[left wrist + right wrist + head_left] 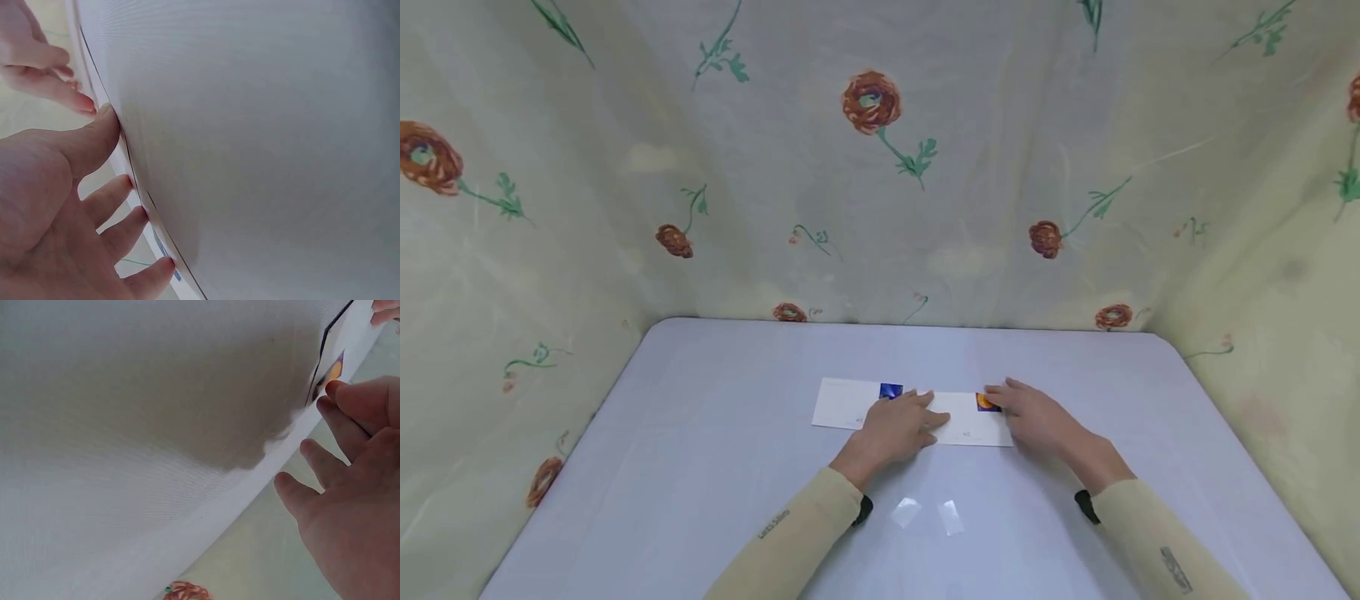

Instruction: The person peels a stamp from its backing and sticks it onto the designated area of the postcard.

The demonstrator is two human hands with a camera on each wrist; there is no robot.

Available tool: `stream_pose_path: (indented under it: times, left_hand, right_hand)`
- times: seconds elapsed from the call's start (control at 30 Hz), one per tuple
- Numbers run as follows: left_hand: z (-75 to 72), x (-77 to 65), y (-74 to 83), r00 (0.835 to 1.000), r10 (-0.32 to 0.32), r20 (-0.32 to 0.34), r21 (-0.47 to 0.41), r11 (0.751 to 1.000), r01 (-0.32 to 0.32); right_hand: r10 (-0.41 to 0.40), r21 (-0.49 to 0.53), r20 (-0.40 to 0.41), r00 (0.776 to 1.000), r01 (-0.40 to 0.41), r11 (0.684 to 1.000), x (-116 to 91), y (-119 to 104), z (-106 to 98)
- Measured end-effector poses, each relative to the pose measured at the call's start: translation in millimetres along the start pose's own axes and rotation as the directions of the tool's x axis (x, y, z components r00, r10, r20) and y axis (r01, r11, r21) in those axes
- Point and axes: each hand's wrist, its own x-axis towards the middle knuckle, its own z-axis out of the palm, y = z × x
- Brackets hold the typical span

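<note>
Two flat white rectangles, like stamped envelopes, lie side by side on the table in the head view. The left envelope has a blue stamp-like picture in its upper right corner. An orange and dark blue stamp-like picture marks the same corner of the right envelope. My left hand rests with spread fingers across the place where they meet, hiding it. At the far right end, my right hand touches the right envelope, its fingertips at the orange picture. Its other fingers are extended.
The white table has rounded far corners. Hanging around its back and sides is a cream floral curtain. Two bright shiny patches show on the tabletop between my forearms; I cannot tell whether they are reflections or clear film.
</note>
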Motion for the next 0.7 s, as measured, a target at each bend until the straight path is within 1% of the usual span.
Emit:
stream_pose_path:
  times: [0.1, 0.2, 0.3, 0.47, 0.6, 0.7]
  left_hand:
    - [0.2, 0.9, 0.5, 1.0, 0.004, 0.001, 0.001, 1.0, -0.004]
    - [-1.0, -0.3, 0.0, 1.0, 0.008, 0.002, 0.009, 1.0, -0.008]
    - [-2.1, -1.3, -1.1, 1.0, 0.007, -0.006, 0.014, 1.0, -0.007]
    - [-1.3, -0.4, -2.0, 1.0, 0.008, -0.013, 0.008, 1.0, -0.008]
    - [0.6, 0.3, -1.0, 1.0, 0.008, -0.01, 0.004, 1.0, -0.008]
    - [1.2, 0.4, -1.0, 1.0, 0.004, -0.009, -0.002, 1.0, -0.004]
  right_hand:
    - [-0.004, -0.015, -0.012, 1.0, 0.004, 1.0, -5.5, 0.0, -0.3]
    - [0.011, -0.028, -0.003, 1.0, -0.011, 1.0, -8.0, -0.5, 1.7]
    - [0.028, -0.02, 0.007, 1.0, -0.028, 0.999, -9.5, -1.4, 6.1]
    - [0.007, -0.022, -0.008, 1.0, -0.007, 1.0, -14.8, -0.3, 13.0]
    - [-0.017, -0.042, 0.004, 1.0, 0.017, 0.999, -20.0, 2.2, 14.7]
    - [-0.024, -0.038, 0.005, 1.0, 0.024, 0.999, -20.9, 2.8, 13.9]
